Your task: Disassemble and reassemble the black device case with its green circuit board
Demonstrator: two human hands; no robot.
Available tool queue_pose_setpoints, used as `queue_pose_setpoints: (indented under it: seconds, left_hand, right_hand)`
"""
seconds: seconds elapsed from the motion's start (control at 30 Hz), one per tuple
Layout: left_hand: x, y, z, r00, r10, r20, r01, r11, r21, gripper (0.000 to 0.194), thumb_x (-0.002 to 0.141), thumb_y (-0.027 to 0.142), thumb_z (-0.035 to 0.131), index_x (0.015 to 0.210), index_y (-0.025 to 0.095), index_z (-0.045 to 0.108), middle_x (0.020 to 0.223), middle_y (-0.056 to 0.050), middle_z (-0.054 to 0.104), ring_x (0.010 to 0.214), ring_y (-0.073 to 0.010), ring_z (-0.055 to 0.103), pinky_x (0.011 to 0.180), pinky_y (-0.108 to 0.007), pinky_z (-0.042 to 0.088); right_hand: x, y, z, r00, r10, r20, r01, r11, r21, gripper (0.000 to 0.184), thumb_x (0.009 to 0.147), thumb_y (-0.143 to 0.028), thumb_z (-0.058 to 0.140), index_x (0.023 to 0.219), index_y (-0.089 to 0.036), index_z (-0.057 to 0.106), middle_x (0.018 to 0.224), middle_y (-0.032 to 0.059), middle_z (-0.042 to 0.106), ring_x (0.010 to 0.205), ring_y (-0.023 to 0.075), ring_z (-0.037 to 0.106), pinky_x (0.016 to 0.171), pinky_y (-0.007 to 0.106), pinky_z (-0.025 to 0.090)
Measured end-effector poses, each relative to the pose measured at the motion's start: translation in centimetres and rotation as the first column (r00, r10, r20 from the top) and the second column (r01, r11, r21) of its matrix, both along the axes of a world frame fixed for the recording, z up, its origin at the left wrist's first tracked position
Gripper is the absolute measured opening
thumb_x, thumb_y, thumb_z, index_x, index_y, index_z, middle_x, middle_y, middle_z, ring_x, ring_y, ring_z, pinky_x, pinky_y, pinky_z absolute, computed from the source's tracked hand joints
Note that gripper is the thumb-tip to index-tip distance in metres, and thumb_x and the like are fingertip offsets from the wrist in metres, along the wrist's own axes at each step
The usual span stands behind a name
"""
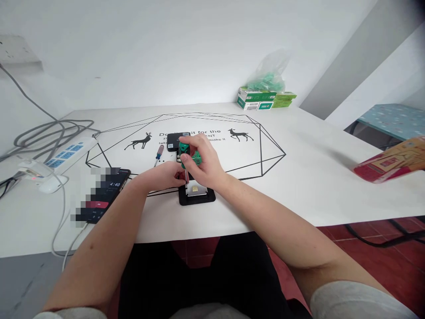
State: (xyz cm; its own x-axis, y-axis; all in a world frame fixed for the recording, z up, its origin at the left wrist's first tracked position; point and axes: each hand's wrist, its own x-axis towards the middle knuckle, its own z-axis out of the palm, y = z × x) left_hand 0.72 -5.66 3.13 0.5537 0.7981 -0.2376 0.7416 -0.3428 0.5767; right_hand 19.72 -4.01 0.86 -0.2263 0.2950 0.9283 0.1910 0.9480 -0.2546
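My right hand [206, 161] grips the green-and-black handle of a screwdriver [184, 149] from above. Its metal shaft points down at an opened black electronic device [197, 200], which shows a silver metal plate with a small yellowish square. Close to the lower shaft, my left hand [169, 175] has its fingertips pinched together at the device's left side; what they hold is hidden. Behind the device lies a black cover [172, 141] with a small white code label. A second screwdriver [159, 153] with a blue-and-red handle rests to the left, near several tiny dark screws.
A phone [109, 195] lies left of my forearm, with a white cable nearby. Farther left are a power strip [71, 153] and coiled grey cable [49, 137]. Green-and-white boxes [257, 98] under a plastic bag stand at the back. A red-and-tan package [392, 161] is at right.
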Motion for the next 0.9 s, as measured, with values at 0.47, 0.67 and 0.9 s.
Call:
queue_pose_setpoints:
  seconds: [0.47, 0.67, 0.9]
  left_hand:
    - [-2.2, 2.5, 0.1, 0.802, 0.588, 0.11, -0.565, 0.683, 0.463, 0.016, 0.097, 0.032, 0.06, 0.09, 0.021, 0.069, 0.097, -0.009, 0.075, 0.092, -0.0277, 0.068, 0.084, -0.037, 0.053]
    - [-2.7, 3.2, -0.4, 0.74, 0.637, -0.216, -0.515, 0.743, 0.426, 0.024, 0.103, 0.023, 0.055, 0.116, 0.024, 0.075, 0.128, -0.014, 0.074, 0.119, -0.0344, 0.07, 0.1, -0.044, 0.053]
    - [-2.7, 3.1, -0.9, 0.696, 0.637, -0.331, -0.468, 0.752, 0.465, 0.031, 0.103, 0.025, 0.055, 0.124, 0.027, 0.077, 0.136, -0.016, 0.068, 0.128, -0.0384, 0.066, 0.105, -0.051, 0.054]
  right_hand:
    - [0.0, -0.7, -0.6, 0.988, 0.092, -0.123, -0.119, 0.966, -0.229, 0.026, 0.105, -0.037, 0.066, 0.13, -0.031, 0.059, 0.131, 0.0072, 0.076, 0.114, 0.0221, 0.073, 0.091, 0.042, 0.063]
    - [0.9, -0.9, 0.4, 0.997, 0.066, -0.031, -0.07, 0.987, -0.148, 0.039, 0.108, -0.018, 0.04, 0.135, -0.029, 0.066, 0.13, 0.0083, 0.078, 0.119, 0.0243, 0.072, 0.101, 0.05, 0.06]
    - [0.5, -0.3, 0.1, 0.996, -0.022, -0.084, 0.013, 0.994, -0.105, 0.03, 0.105, -0.032, 0.064, 0.134, -0.028, 0.067, 0.112, 0.0065, 0.068, 0.101, 0.0211, 0.064, 0.087, 0.042, 0.058]
